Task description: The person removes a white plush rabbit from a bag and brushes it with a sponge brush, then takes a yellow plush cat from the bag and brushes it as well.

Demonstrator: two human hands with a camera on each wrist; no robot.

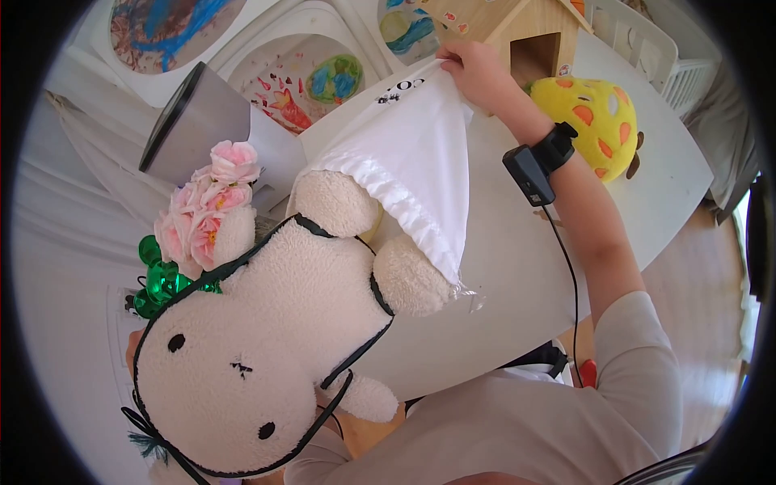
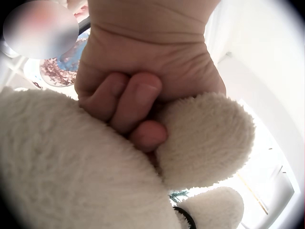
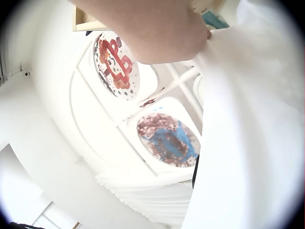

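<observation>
A large cream plush toy with black eyes and dark trim lies tilted, head toward the lower left. The left hand curls its fingers round a fuzzy part of the plush in the left wrist view; in the head view it is mostly hidden behind the head. A white cloth bag with black print and a gathered edge hangs over the plush's feet. At its upper corner the right hand pinches the cloth, also seen as the right hand beside white fabric in the right wrist view.
Pink flowers and a shiny green ornament are beside the plush. A grey bin-like object stands behind. On the white table are a yellow spotted plush and a wooden house. A cable hangs from the right wrist.
</observation>
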